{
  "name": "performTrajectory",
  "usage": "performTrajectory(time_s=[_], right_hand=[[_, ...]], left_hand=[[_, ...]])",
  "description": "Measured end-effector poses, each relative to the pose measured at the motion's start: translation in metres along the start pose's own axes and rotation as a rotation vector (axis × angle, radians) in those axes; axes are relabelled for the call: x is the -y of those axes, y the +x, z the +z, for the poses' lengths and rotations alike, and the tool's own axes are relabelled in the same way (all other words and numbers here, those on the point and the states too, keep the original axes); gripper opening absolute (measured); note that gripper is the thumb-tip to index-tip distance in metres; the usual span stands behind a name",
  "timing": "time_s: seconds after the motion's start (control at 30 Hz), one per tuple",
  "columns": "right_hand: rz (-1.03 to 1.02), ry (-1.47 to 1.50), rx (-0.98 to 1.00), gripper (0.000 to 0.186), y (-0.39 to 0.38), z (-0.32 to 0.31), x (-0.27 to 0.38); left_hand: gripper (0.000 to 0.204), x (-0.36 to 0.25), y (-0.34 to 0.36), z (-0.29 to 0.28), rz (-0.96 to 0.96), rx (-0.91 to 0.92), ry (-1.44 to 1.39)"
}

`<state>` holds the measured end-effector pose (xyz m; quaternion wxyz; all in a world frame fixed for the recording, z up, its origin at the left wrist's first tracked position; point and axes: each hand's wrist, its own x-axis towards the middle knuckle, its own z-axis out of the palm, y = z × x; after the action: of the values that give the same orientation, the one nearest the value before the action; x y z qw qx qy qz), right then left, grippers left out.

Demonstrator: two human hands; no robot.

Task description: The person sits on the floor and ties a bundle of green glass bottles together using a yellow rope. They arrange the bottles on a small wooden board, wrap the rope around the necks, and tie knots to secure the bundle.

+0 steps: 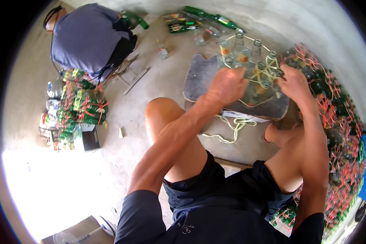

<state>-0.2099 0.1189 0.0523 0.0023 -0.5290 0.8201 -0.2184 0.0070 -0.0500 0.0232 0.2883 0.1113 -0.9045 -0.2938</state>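
A cluster of clear glass bottles (243, 57) stands upright on a low grey board (199, 77). Pale yellow cord (252, 105) loops round the cluster and crosses between the bottle necks. My left hand (229, 86) is closed at the cluster's near left side, its fingers gripping the cord. On the opposite side my right hand (293, 82) is closed on the cord by the rightmost necks. The exact cord ends inside my fingers are too small to make out. A loose length of the same cord (232, 132) trails on the floor below the board.
Bottles bundled with red cord (329, 107) are piled along my right. Loose green and clear bottles (183, 27) lie by the far wall. Another person (89, 40) crouches at the far left, near more tied bottles (83, 99) and a dark box (87, 137).
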Motion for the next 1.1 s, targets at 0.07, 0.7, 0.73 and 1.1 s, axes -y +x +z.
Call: performTrajectory(time_s=[0.07,0.7,0.73,1.1], right_hand=[[0.024,0.009,0.056,0.027,0.008,-0.004,-0.01],[-0.194,0.204,-0.104,0.021,-0.02,0.003,0.042],[-0.197,0.208,-0.099,0.021,-0.02,0.004,0.042],[-0.168,0.24,-0.039,0.02,-0.022,0.003,0.043]], left_hand=[[0.017,-0.009,-0.003,0.006,-0.044,-0.014,0.007],[0.023,-0.037,0.017,-0.012,-0.008,0.235,0.263],[0.022,-0.039,0.02,-0.016,0.021,0.261,0.316],[0.007,-0.077,0.095,-0.035,0.375,0.781,0.67]])
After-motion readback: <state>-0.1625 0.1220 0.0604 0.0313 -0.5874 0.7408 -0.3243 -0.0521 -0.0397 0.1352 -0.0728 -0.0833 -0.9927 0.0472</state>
